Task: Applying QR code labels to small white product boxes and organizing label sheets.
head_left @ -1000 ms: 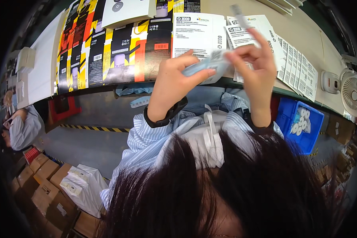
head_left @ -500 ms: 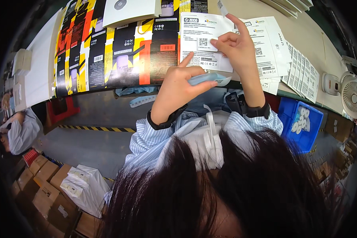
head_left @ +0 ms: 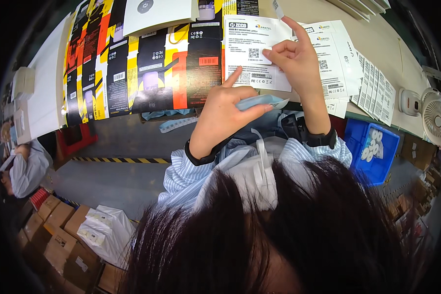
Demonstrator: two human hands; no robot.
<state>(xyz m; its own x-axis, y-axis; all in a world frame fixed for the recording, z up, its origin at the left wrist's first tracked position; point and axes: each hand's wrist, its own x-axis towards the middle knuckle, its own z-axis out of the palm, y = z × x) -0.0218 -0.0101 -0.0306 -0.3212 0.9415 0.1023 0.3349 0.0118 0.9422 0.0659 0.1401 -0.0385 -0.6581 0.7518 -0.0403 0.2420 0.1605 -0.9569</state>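
Note:
A printed white sheet lies on the table in front of me. My right hand has its thumb and curled fingers at the right edge of a small white label with a square code, which rests against that sheet. Its raised index finger carries another small label on the tip. Closer to me, my left hand is closed round a light blue backing strip, clasped under the thumb. The left index fingertip points onto the sheet's lower left part.
Colourful flat packaging sheets cover the table at left, with a white stack on them. More printed sheets and label sheets lie right, near a small fan. A blue bin with white rolls stands below.
The square-code label, tilted slightly off the sheet before, now sits flatter and in line with it. Both hands keep nearly the same pose; the view has shifted a little.

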